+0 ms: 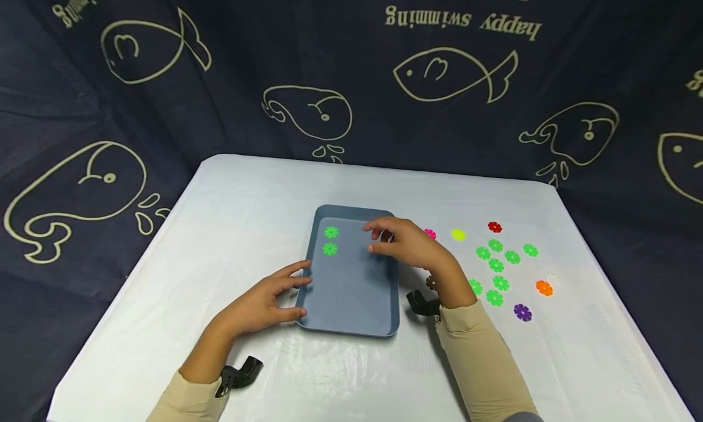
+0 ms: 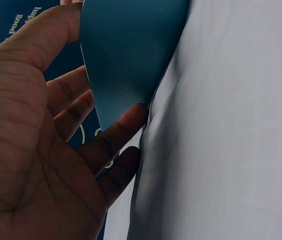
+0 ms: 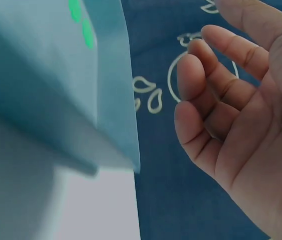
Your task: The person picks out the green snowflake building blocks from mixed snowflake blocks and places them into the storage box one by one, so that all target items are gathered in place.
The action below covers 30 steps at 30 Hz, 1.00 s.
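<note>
Your left hand [image 1: 266, 300] lies spread against the tray [image 1: 351, 297], probably to steady it; your right hand [image 1: 409, 244], loosely curled and empty, hovers over its right side; two green discs [image 1: 330, 249] sit inside, far left, seemingly lined up

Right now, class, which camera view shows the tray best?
The head view: nearly the whole tray shows, the right hand covering a little. The left wrist view shows only part of it, by the left hand; the right wrist view, a cut-off, partly blurred piece.
</note>
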Tool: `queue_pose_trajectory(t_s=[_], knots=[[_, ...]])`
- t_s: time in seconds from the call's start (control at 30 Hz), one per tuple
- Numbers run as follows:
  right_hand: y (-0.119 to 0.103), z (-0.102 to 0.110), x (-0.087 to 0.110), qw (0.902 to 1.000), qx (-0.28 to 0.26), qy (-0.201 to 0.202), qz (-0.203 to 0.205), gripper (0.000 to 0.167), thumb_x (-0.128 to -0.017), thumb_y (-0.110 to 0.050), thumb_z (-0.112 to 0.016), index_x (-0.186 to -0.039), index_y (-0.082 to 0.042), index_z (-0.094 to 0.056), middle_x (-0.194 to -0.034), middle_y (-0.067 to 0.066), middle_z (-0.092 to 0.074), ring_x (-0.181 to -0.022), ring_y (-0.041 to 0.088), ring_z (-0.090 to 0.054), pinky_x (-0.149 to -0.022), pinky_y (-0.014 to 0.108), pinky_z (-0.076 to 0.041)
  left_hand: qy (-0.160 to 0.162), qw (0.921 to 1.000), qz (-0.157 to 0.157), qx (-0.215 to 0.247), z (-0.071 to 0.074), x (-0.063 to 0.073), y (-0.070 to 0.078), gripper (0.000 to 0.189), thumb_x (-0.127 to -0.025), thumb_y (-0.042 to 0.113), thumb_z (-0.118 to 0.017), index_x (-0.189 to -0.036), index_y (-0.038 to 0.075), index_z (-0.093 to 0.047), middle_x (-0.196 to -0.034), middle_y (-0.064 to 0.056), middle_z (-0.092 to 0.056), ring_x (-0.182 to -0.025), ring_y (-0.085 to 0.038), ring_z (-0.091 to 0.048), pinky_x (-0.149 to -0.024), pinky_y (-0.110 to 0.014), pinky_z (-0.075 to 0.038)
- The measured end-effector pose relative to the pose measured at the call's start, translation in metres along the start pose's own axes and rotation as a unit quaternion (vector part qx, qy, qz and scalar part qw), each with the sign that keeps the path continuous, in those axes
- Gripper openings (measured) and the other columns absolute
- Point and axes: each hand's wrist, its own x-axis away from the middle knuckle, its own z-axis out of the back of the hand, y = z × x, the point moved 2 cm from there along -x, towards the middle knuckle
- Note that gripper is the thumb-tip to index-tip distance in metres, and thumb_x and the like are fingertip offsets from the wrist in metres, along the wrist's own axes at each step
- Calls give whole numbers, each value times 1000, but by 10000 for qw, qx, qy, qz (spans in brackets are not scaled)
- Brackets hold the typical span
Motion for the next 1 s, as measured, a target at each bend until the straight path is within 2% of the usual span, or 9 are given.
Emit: queue_pose_trajectory(t_s=[0.13, 0.3, 0.4, 0.5, 0.6, 0.83, 1.0], knots=[[7, 8, 20, 9999, -54, 120, -93, 37, -93, -20, -73, -127, -10, -65, -105, 4, -62, -88, 19, -57, -69, 34, -50, -28, 9999, 101, 31, 0, 2, 0, 62, -85, 37, -80, -138, 9, -60, -159, 8, -31, -144, -21, -31, -108, -51, -37], [20, 19, 45, 9986, -218, 164, -457, 35, -95, -21, -70, -129, -13, -63, -107, 6, -59, -72, 28, -59, -58, 36, -52, -41, 9999, 116, -34, -1, 3, 1, 62, -86, 38, -79, -138, 9, -60, -159, 6, -32, -144, -22, -31, -109, -51, -36], [27, 28, 60, 9972, -246, 310, -637, 34, -95, -20, -70, -127, -12, -64, -106, 8, -59, -74, 32, -62, -64, 36, -54, -35, 9999, 124, -51, 0, 3, 2, 63, -86, 38, -79, -137, 9, -60, -159, 6, -32, -144, -21, -31, -108, -50, -37], [35, 36, 79, 9954, -14, 529, -799, 33, -93, -16, -71, -125, -13, -65, -104, 5, -60, -84, 26, -63, -71, 33, -54, -59, 9999, 139, 0, 0, 2, 2, 63, -86, 39, -79, -138, 9, -60, -159, 7, -31, -143, -20, -31, -108, -49, -37], [43, 44, 100, 9923, 330, 686, -975, 32, -93, -14, -71, -124, -12, -66, -103, 3, -61, -88, 21, -59, -74, 30, -52, -83, 9999, 114, 44, 0, 1, 2, 63, -86, 38, -78, -139, 9, -59, -160, 6, -31, -143, -20, -32, -107, -50, -38], [59, 58, 145, 9818, 818, 875, -1475, 37, -92, -19, -73, -126, -7, -65, -99, 3, -63, -87, 21, -57, -71, 28, -51, -121, 9998, 145, 72, 0, 1, 3, 64, -87, 40, -78, -139, 9, -58, -160, 6, -30, -144, -20, -31, -107, -49, -39], [63, 63, 168, 9756, 953, 998, -1707, 40, -91, -21, -74, -127, -6, -64, -102, 5, -64, -86, 20, -58, -69, 27, -51, -90, 9998, 133, 74, 1, 1, 3, 63, -86, 38, -78, -138, 9, -59, -160, 5, -31, -144, -20, -32, -107, -49, -38]])
